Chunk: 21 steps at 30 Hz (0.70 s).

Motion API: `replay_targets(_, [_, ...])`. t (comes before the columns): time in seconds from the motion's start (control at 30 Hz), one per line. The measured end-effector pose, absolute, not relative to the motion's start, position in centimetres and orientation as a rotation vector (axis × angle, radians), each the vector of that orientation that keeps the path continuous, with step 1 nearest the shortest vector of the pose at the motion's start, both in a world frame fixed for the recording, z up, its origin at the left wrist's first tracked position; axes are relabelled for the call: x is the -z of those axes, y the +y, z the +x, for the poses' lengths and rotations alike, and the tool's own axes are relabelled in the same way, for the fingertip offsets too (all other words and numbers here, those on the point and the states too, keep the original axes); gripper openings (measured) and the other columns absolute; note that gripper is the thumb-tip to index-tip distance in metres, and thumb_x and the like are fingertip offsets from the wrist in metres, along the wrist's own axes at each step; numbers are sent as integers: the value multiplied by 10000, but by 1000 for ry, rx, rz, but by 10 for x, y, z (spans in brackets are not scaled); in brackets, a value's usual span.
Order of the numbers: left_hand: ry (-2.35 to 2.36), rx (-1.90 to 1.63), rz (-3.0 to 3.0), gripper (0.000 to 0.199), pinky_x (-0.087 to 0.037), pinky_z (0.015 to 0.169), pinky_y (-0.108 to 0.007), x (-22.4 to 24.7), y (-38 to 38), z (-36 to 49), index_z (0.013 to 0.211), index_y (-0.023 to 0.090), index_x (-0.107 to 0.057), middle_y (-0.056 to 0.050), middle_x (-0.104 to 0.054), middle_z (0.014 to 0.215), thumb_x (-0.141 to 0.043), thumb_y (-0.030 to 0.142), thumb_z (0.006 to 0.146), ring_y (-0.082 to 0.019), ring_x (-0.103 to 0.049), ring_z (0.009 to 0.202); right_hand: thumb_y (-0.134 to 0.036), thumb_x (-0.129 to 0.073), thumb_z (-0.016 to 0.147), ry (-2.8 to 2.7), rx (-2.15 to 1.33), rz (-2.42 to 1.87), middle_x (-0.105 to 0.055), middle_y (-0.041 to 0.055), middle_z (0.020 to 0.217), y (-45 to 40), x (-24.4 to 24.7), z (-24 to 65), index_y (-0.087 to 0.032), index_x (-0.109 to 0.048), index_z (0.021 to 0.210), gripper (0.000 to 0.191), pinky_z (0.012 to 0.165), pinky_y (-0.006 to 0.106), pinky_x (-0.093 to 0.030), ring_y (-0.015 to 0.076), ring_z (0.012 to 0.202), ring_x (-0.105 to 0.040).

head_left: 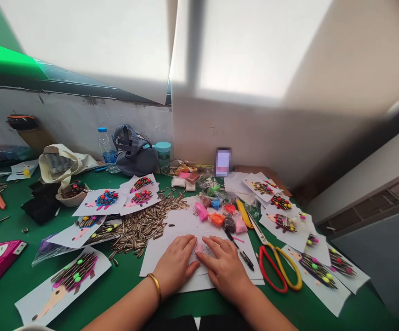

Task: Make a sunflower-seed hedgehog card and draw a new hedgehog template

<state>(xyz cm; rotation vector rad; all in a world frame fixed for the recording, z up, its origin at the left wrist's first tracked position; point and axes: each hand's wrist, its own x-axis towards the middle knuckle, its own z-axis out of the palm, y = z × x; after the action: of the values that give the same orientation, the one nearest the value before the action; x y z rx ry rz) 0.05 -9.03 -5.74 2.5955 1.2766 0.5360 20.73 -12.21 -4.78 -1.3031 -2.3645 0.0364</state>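
My left hand (176,261), with a gold bangle (155,286) at the wrist, lies with its fingers stretched over a white sheet of paper (182,225). Opposite it, my right hand (225,267) rests on the same sheet, fingers extended. Between the fingertips is a small pink piece of clay (199,247) on a drawn outline; the right index finger appears to touch it. Just right of that hand lie a black pen (246,259) and a thin pink strip of clay (239,240). Bagged clay lumps, one orange (216,219), sit beyond the hands.
Sunflower seeds (140,227) are heaped on the left. Scissors (271,255) and a yellow cutter (243,214) lie to the right. Hedgehog pictures (71,280) flank both sides. A phone (223,162), a blue bag (135,156) and a water bottle (107,149) stand along the wall.
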Motion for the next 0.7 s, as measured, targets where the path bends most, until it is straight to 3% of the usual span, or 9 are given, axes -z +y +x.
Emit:
replay_targets(0.2, [1275,-582,2601,507,-451,1036,-509,59,-90,0,1331,204,-499,-128,-572,1330,-593,372,862,-306,-532,1224,-195,-601,835,-2395,-44,-1306,-452,18,1473,-121,52,204,-367,-606,1234,434,1045,489,-273,281,1305,-400])
replay_targets(0.7, [1286,-552,2581,537,-451,1035,-510,57,-90,0,1337,201,-491,-125,-562,1333,-621,317,829,-310,-519,1230,-149,-592,774,-2351,-72,-1349,-481,35,1445,-121,48,205,-349,-623,1221,490,1041,496,-297,291,1293,-413])
